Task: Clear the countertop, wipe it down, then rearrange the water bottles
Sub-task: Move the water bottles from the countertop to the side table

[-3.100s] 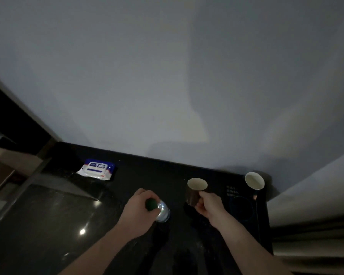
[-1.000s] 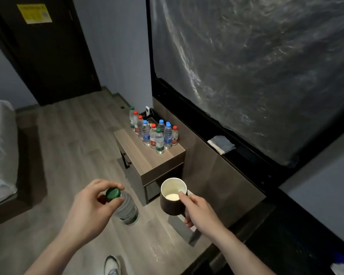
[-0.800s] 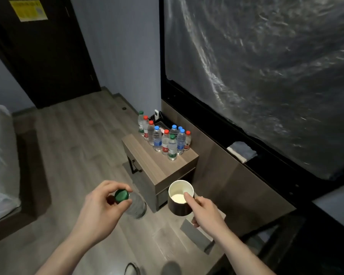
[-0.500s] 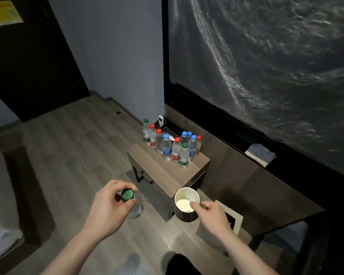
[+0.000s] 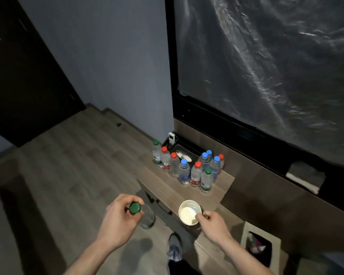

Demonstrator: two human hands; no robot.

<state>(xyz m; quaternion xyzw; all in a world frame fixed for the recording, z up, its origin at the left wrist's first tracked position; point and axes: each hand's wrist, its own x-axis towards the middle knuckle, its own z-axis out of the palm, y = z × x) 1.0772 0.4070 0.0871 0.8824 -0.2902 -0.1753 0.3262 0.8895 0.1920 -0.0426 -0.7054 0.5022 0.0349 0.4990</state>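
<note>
i see the left hand gripping a green-capped water bottle by its neck. the right hand pinches the rim of a dark cup with a pale interior. ahead of both hands, a cluster of bottles stands on a wooden counter. labels are too blurred to read. a bin sits beside the right hand.

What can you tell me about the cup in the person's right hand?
The cup is round, dark on the outside and pale cream inside, and looks glazed like ceramic. It is held roughly upright with its open mouth toward the camera, showing no clear contents. The right hand pinches it at the right side of its rim. It hangs in the air near the front edge of the wooden side table.
</note>
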